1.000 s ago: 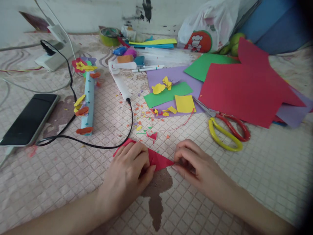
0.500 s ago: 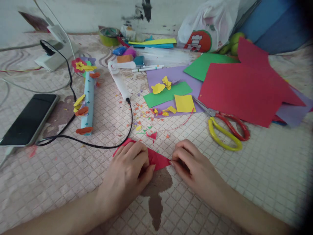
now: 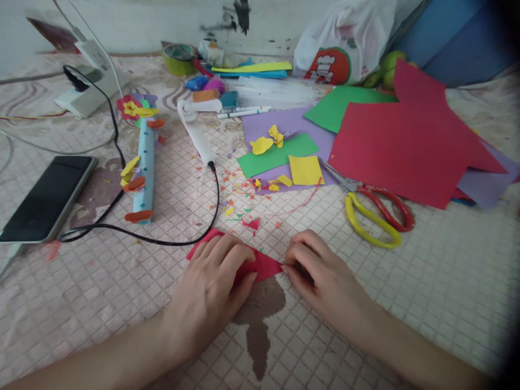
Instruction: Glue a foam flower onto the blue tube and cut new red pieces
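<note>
A quilted, lattice-patterned cloth [image 3: 122, 292] covers the work surface, which runs back to a pale, marked wall [image 3: 162, 21]. Near the front of the cloth, between the two hands, lies a folded piece of red paper [image 3: 267, 265], narrowing to a point at its right end. The right hand [image 3: 319, 265] pinches that tip between thumb and fingers. The left hand [image 3: 219, 276] lies over the paper's left part, fingers bent and thumb at the near edge; whether it grips or only presses cannot be told.

Just beyond are small paper scraps [image 3: 252, 223] and the black cable [image 3: 218, 189] of a white device [image 3: 197, 138]. Farther right, scissors [image 3: 356, 187] with one yellow and one red handle lie beside a large red sheet [image 3: 398, 146]. A yellow square [image 3: 305, 170] and a green strip [image 3: 280, 154] rest on a purple sheet [image 3: 255, 124].

To the left are a decorated light-blue paper strip [image 3: 145, 162] and a phone [image 3: 46, 197]. A white plastic bag [image 3: 345, 32] stands at the back.
</note>
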{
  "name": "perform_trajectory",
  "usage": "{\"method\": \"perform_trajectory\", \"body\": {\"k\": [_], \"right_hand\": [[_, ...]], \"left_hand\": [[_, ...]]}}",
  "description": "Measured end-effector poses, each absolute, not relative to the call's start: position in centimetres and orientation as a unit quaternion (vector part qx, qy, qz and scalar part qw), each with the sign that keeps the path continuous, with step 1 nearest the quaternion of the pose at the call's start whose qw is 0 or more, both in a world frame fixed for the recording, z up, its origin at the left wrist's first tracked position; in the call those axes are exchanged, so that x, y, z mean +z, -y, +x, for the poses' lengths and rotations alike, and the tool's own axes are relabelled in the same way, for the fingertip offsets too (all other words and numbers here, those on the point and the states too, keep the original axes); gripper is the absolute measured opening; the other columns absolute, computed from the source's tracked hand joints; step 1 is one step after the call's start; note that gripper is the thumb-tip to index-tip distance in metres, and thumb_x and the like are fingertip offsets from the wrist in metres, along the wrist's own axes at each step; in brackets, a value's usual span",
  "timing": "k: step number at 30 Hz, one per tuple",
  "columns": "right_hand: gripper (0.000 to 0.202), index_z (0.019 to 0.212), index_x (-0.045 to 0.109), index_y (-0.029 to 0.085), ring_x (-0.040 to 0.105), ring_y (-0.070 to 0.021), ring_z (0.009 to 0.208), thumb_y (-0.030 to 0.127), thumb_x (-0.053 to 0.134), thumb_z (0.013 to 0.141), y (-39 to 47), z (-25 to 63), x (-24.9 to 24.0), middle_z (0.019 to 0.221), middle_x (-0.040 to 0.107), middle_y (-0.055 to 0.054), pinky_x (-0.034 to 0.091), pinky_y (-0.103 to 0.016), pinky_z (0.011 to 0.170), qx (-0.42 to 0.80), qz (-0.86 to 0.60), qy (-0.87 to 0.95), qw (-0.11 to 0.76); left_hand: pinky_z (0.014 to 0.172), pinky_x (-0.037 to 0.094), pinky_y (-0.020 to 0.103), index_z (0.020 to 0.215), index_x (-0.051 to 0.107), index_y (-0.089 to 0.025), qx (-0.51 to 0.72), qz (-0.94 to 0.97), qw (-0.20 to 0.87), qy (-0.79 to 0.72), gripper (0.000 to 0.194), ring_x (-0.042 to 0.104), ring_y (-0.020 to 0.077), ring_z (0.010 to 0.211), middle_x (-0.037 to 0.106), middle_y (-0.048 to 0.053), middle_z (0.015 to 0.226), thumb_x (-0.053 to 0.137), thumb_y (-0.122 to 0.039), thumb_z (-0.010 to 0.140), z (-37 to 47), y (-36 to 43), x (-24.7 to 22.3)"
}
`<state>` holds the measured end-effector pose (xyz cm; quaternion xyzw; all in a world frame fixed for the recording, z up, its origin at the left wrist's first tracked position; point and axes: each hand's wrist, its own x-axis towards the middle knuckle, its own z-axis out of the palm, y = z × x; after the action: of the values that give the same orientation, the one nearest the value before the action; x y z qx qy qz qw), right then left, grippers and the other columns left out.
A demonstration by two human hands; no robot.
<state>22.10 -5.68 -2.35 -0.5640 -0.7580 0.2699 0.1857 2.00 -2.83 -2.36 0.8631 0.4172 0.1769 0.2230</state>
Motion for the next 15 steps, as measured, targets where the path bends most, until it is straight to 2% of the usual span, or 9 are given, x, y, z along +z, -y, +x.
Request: {"method": "perform_trajectory", "body": {"k": [5,10,15], "right_hand": [[0.013,0.078,0.048,0.018,0.052,-0.0146,0.075,0.008,0.043,0.085,5.7,22.0,-2.2,0.086,0.049,-0.004,0.047,-0.030,0.066,0.279,-0.565,0.755,0.182],[0.014,0.077,0.049,0.019,0.052,-0.0135,0.075,0.008,0.045,0.084,5.7,22.4,-2.2,0.087,0.051,-0.004,0.047,-0.027,0.066,0.288,-0.557,0.754,0.196],[0.011,0.083,0.050,0.020,0.052,-0.0109,0.072,0.009,0.049,0.083,5.0,24.0,-1.6,0.088,0.053,-0.002,0.045,-0.023,0.061,0.360,-0.535,0.735,0.210]], "left_hand": [[0.071,0.041,0.035,0.112,0.056,-0.022,0.158,0.921,0.168,-0.313,0.028,0.051,0.0195,0.083,0.060,0.004,0.094,0.045,-0.016,0.088,1.7,3.3,-2.3],[0.074,0.040,0.035,0.114,0.058,-0.018,0.144,0.935,0.140,-0.292,0.030,0.051,0.0194,0.083,0.062,0.005,0.095,0.039,-0.014,0.090,1.6,3.4,-2.0],[0.073,0.040,0.033,0.111,0.059,-0.019,0.156,0.932,0.142,-0.295,0.029,0.050,0.0182,0.082,0.062,0.004,0.093,0.038,-0.015,0.091,1.7,3.2,-2.0]]}}
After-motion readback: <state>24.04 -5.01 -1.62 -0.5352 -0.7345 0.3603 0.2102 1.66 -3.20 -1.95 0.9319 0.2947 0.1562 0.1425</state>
